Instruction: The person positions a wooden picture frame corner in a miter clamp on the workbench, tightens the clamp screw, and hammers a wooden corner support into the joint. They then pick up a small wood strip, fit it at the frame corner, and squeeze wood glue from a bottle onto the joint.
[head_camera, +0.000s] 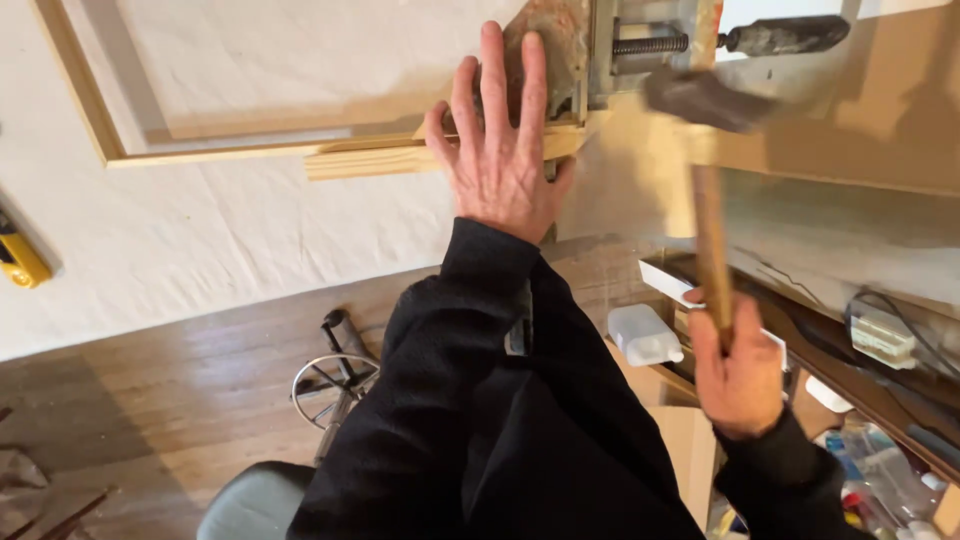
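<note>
My left hand (497, 150) lies flat with fingers spread, pressing on a light wooden strip (372, 158) and the end of a rusty metal clamp (560, 50). My right hand (738, 375) grips the wooden handle of a hammer (712, 240). The hammer's dark head (700, 97) is blurred, right next to the clamp and the strip's end. The strip joins a thin wooden frame (80, 90) lying on a white sheet (200, 240). Black sleeves cover both arms.
A yellow tool (20, 258) lies at the left edge of the sheet. Below are a wooden floor (150, 400), a stool with a grey seat (255, 500) and metal ring. At the right, a shelf (850, 390) holds a white plastic bottle (645, 335), cables and small containers.
</note>
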